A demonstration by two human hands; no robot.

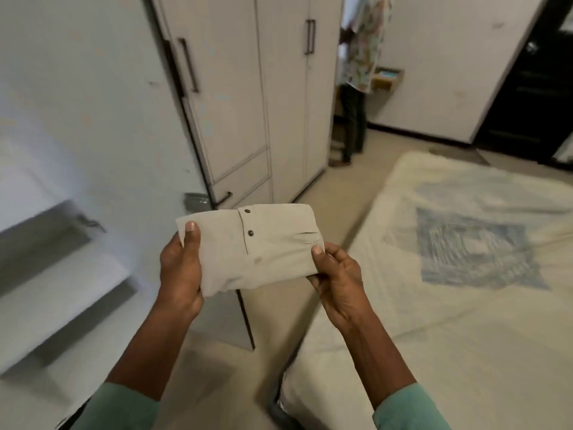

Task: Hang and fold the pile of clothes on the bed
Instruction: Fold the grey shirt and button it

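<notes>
Nearest the camera, two green sleeves (117, 408) came in from 6 o'clock, and both bare forearms reached up toward the middle of the view. The left hand (181, 268) gripped the folded garment (257, 249) at its 9 o'clock edge, with the thumb laid on the front face near the top corner and the fingers hidden behind the cloth. The right hand (338, 280) pinched the 4 o'clock corner, thumb on top and fingers curled beneath. So both hands were clamped on the garment, which hung in the air between them, above the floor and just to the 9 o'clock side of the bed (434, 321).

The garment was a pale beige piece folded into a small flat packet, with two dark buttons (250, 233) along a seam. It looked light, thin and soft. The lower edge sagged between the hands, and small creases gathered at the right thumb. Such cloth would probably not slip, but the fold could fall open if only one corner were held. The two opposite side edges seemed the best places to take hold, or a flat palm under the middle with a thumb on top.

At 9 o'clock stood pale shelves (62, 274), blurred. At 12 o'clock stood a closed white wardrobe (248, 103) with dark handles. At 1 o'clock, farthest off, another person (359, 72) in a patterned shirt stood by the wall.
</notes>
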